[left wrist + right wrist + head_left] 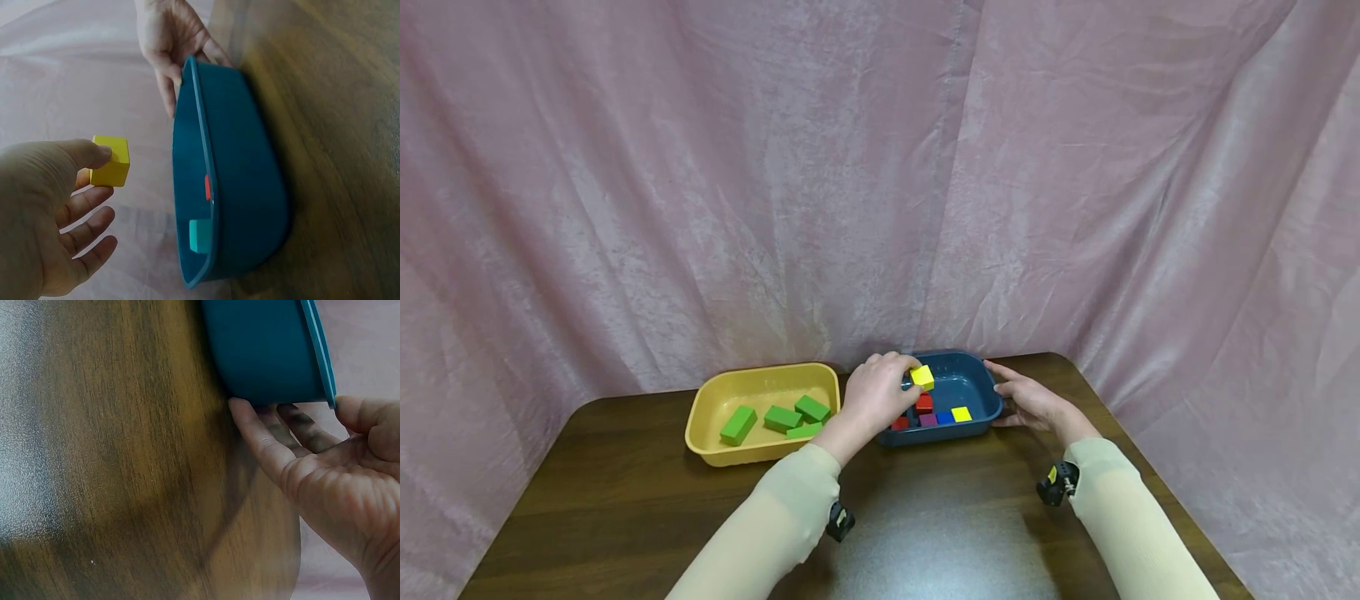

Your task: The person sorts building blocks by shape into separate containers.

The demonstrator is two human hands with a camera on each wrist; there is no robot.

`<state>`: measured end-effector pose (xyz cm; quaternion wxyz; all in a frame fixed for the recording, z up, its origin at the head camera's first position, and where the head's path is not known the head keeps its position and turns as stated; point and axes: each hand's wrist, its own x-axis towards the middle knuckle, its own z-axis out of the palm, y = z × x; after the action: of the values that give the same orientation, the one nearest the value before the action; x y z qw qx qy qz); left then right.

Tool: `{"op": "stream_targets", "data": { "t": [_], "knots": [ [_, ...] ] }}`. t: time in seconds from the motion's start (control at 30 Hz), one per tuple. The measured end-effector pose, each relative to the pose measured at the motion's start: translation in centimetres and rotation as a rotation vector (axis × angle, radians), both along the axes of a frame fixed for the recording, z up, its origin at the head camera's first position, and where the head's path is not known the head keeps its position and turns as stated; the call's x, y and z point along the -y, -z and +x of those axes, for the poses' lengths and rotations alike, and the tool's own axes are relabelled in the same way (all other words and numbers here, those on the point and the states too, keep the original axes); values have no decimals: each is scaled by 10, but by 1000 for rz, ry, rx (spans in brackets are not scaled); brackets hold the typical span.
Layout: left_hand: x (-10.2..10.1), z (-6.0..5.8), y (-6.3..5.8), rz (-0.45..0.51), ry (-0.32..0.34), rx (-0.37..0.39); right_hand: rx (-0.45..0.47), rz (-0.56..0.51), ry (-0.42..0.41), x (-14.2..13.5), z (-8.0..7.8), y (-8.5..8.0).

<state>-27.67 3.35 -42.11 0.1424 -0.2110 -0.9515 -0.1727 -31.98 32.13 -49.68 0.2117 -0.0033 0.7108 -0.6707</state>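
Note:
My left hand (878,388) pinches a yellow cube (922,377) between thumb and fingers, raised over the blue tray (976,388). In the left wrist view the yellow cube (110,164) sits at the fingertips, with the other fingers spread loosely. My right hand (1033,402) touches the right end of the tray, fingers fairly straight against the outer wall (269,356) and thumb at the rim. Inside the tray lie a red block (924,404), a purple block (928,420), a blue block (945,417) and a yellow block (961,414). My left hand hides part of the tray.
A yellow tray (715,396) holding several green blocks (739,425) stands to the left on the brown wooden table (617,492). Behind the table hangs a pink curtain (850,183), close to both trays. The table's right edge runs beside my right arm.

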Motion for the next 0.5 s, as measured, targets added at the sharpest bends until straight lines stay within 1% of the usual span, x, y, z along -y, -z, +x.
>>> {"op": "stream_targets", "data": {
  "t": [0.27,0.5],
  "knots": [
    [3,-9,5,6,-36,48,-2,-3,-5,-1,0,1],
    [3,-12,8,-4,-53,57,-4,2,0,-1,0,1]
  ]
}}
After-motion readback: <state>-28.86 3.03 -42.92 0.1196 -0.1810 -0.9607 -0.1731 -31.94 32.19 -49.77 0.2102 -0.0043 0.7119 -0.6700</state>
